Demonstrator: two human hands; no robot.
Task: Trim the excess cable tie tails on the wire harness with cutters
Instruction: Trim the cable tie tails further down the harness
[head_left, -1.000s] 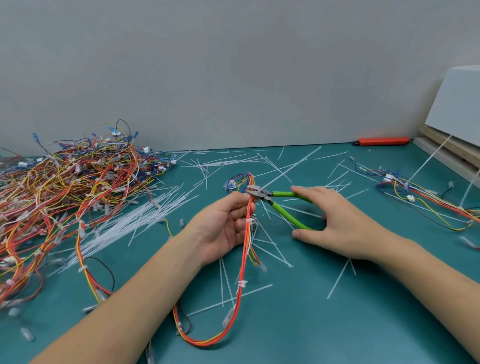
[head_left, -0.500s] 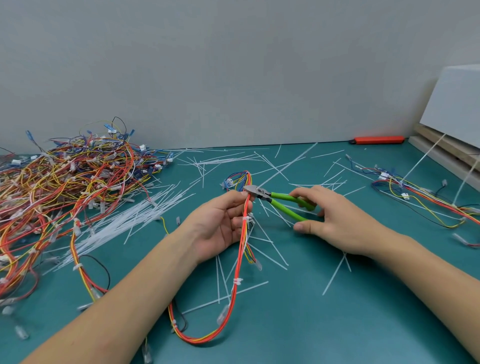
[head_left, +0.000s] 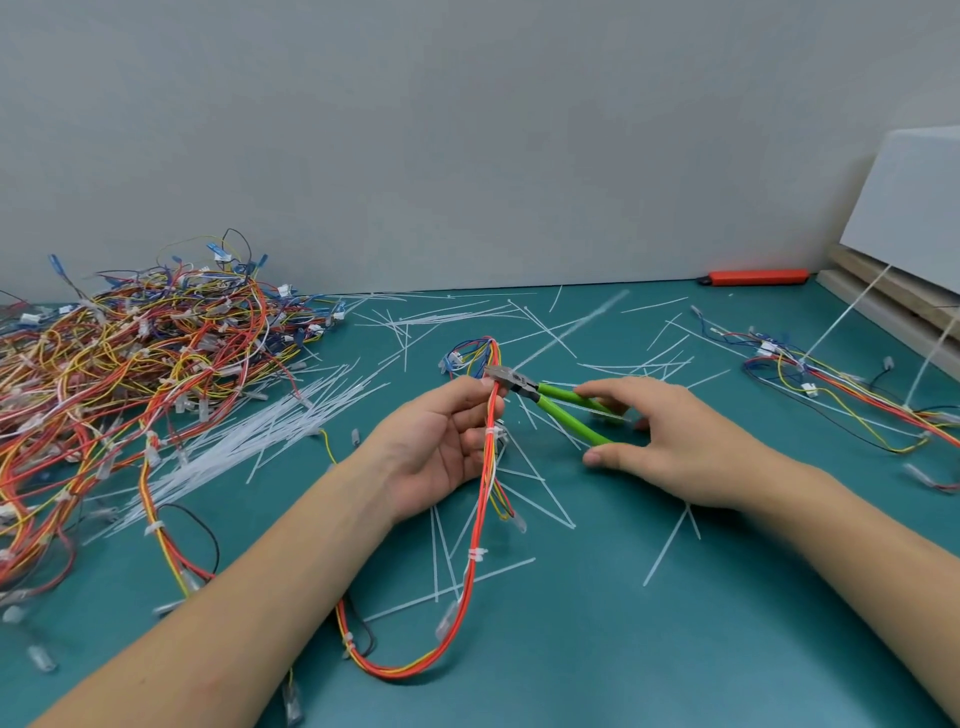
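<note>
A teal work table is strewn with loose white tie offcuts, with a large heap of harnesses at far left. In front of the person, the left hand curls its fingers around an orange-red wire harness, which runs roughly upright through the grip and loops down toward the viewer. From the right, the right hand holds the green-handled cutters, handles spread, with the head pointing left, touching the harness just above the left fingertips; whether a tail sits between the blades is unclear.
</note>
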